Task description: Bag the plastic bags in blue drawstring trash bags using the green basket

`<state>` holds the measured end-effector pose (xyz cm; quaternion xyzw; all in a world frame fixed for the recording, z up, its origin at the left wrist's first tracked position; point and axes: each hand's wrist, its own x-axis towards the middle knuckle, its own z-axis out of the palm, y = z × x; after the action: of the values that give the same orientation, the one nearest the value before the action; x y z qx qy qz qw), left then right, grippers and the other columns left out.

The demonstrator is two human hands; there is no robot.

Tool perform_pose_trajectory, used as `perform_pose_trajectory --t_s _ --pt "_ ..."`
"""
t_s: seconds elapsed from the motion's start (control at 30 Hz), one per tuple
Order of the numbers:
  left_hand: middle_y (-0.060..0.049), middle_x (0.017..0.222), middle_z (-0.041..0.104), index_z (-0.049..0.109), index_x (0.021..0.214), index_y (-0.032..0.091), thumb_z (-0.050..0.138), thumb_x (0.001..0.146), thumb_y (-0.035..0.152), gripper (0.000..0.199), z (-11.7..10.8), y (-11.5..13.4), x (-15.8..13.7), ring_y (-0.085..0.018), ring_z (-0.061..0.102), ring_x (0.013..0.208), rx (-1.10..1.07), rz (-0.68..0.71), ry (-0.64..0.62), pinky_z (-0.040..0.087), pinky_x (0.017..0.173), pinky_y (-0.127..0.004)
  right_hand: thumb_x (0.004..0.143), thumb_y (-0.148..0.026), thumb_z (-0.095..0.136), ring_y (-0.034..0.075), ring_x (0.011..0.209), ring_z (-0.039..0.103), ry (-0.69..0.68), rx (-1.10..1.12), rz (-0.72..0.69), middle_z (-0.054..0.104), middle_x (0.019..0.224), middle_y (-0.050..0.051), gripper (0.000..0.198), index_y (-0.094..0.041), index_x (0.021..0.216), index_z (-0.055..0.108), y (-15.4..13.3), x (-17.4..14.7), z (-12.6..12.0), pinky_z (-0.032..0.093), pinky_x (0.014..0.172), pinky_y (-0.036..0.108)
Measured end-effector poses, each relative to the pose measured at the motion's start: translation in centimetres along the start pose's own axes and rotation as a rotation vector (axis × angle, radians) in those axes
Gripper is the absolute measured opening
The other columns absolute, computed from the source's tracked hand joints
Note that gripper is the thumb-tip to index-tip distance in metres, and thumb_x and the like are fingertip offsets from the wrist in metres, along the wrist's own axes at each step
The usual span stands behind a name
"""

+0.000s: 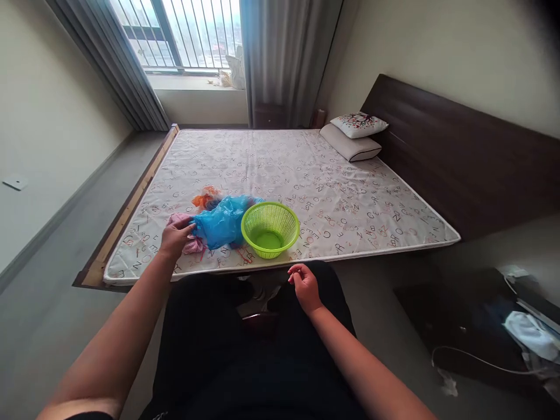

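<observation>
Nearest, the right hand hovers over a dark-trousered thigh, its fingers half curled and relaxed, gripping nothing that shows. Slightly farther out, the left hand pinches the left edge of a crumpled blue plastic bag between thumb and fingers. That bag lies near the mattress's close edge, with a pink plastic bag under the left hand and a thin orange bag just behind. Right beside the blue bag stands an upright lime-green mesh basket. Beyond spreads the letter-printed mattress; at its far right, a patterned cushion rests on a pillow near the dark headboard. Farthest back, grey curtains flank a barred window.
</observation>
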<state>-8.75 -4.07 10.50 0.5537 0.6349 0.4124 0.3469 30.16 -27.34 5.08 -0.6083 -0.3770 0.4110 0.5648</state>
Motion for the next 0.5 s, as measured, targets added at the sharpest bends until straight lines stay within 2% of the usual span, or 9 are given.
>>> perform_pose_trajectory --t_s 0.07,0.13,0.23,0.3,0.37,0.43,0.47,0.5 --pt "-0.012 0.11 0.081 0.078 0.126 0.008 0.09 0.074 0.036 0.06 -1.4 2.2 -2.1 -0.017 0.073 0.085 -0.316 -0.031 0.101 0.063 0.076 -0.028 0.084 -0.029 0.065 0.025 0.065 0.064 -0.075 -0.004 -0.025 0.069 0.07 0.001 0.009 -0.031 0.081 0.073 -0.7 -0.3 1.5 0.05 0.07 0.043" --pt "-0.008 0.103 0.081 0.082 0.122 0.013 0.098 0.064 0.034 0.063 -2.1 4.6 -4.5 -0.014 0.071 0.079 -0.526 -0.038 0.141 0.06 0.07 -0.022 0.086 -0.029 0.065 0.025 0.069 0.067 -0.177 -0.009 -0.063 0.073 0.077 0.001 0.01 -0.031 0.084 0.074 -1.7 -0.6 3.7 0.053 0.072 0.043" --pt "-0.007 0.102 0.081 0.084 0.118 0.016 0.099 0.062 0.028 0.059 -2.0 8.2 -7.7 -0.013 0.072 0.079 -0.695 -0.068 0.091 0.06 0.067 -0.021 0.086 -0.03 0.07 0.025 0.084 0.071 -0.348 -0.022 -0.142 0.078 0.095 0.003 0.012 -0.029 0.094 0.078 -3.7 -0.5 8.2 0.058 0.082 0.043" --pt "-0.007 0.102 0.081 0.085 0.115 0.016 0.097 0.064 0.023 0.053 -1.4 10.1 -9.5 -0.013 0.071 0.076 -0.735 -0.112 0.031 0.06 0.065 -0.021 0.089 -0.037 0.074 0.027 0.104 0.074 -0.459 -0.046 -0.233 0.077 0.121 0.008 0.028 -0.027 0.114 0.077 -4.9 -0.1 11.6 0.061 0.096 0.047" --pt "-0.007 0.102 0.081 0.085 0.115 0.017 0.094 0.067 0.021 0.049 -0.9 11.4 -11.0 -0.012 0.07 0.072 -0.743 -0.162 -0.031 0.06 0.062 -0.022 0.083 -0.046 0.084 0.033 0.13 0.067 -0.455 -0.078 -0.32 0.068 0.146 0.015 0.06 -0.025 0.137 0.07 -6.0 0.7 14.6 0.051 0.12 0.058" --pt "-0.008 0.101 0.081 0.086 0.116 0.018 0.093 0.069 0.02 0.048 -0.5 12.2 -12.1 -0.012 0.068 0.067 -0.738 -0.213 -0.1 0.059 0.059 -0.023 0.067 -0.046 0.098 0.04 0.146 0.057 -0.372 -0.093 -0.28 0.059 0.157 0.018 0.089 -0.025 0.146 0.064 -6.9 1.9 16.7 0.041 0.129 0.065" --pt "-0.008 0.101 0.081 0.086 0.116 0.017 0.094 0.069 0.02 0.048 -0.5 12.3 -12.6 -0.012 0.067 0.065 -0.736 -0.239 -0.131 0.059 0.057 -0.024 0.064 -0.041 0.099 0.041 0.146 0.057 -0.339 -0.086 -0.236 0.061 0.154 0.018 0.087 -0.025 0.143 0.066 -7.2 2.5 17.3 0.04 0.129 0.066" --pt "-0.009 0.101 0.081 0.087 0.117 0.017 0.094 0.068 0.02 0.049 -0.7 12.4 -13.0 -0.013 0.068 0.065 -0.737 -0.262 -0.16 0.059 0.057 -0.024 0.066 -0.034 0.096 0.039 0.141 0.06 -0.317 -0.073 -0.197 0.067 0.145 0.016 0.074 -0.025 0.135 0.07 -7.5 3.2 17.4 0.041 0.128 0.065"
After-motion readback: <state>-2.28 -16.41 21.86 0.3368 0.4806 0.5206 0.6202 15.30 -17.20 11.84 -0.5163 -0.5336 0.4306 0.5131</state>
